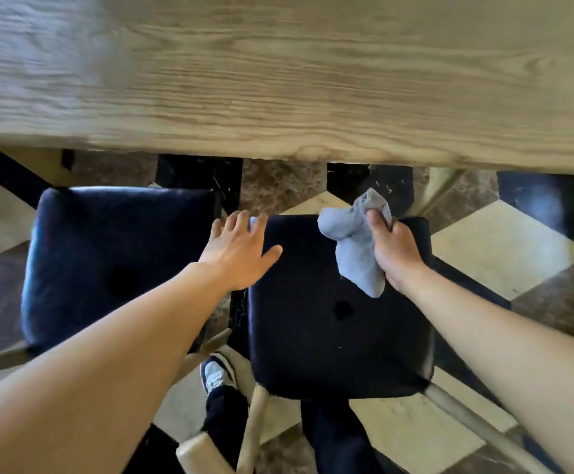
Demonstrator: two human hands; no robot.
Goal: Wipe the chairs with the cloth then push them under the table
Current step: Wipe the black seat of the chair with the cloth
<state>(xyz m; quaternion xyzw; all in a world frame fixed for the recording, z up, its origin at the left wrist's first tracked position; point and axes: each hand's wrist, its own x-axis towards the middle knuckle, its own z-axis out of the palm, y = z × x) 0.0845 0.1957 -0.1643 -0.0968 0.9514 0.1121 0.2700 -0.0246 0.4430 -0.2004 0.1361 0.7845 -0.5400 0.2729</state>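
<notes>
Two dark navy cushioned chairs stand side by side in front of the wooden table (278, 80). The right chair (330, 330) is directly below me, and the left chair (107, 261) sits beside it. My right hand (395, 251) is shut on a crumpled light grey-blue cloth (354, 248), held over the far right part of the right chair's seat. My left hand (241, 251) is spread open with fingers apart, above the far left corner of that same seat.
The table's near edge runs across the view just beyond both seats. The floor (504, 248) is chequered in cream, brown and black tiles. My leg and shoe (217, 374) stand between the two chairs' pale wooden legs (251, 436).
</notes>
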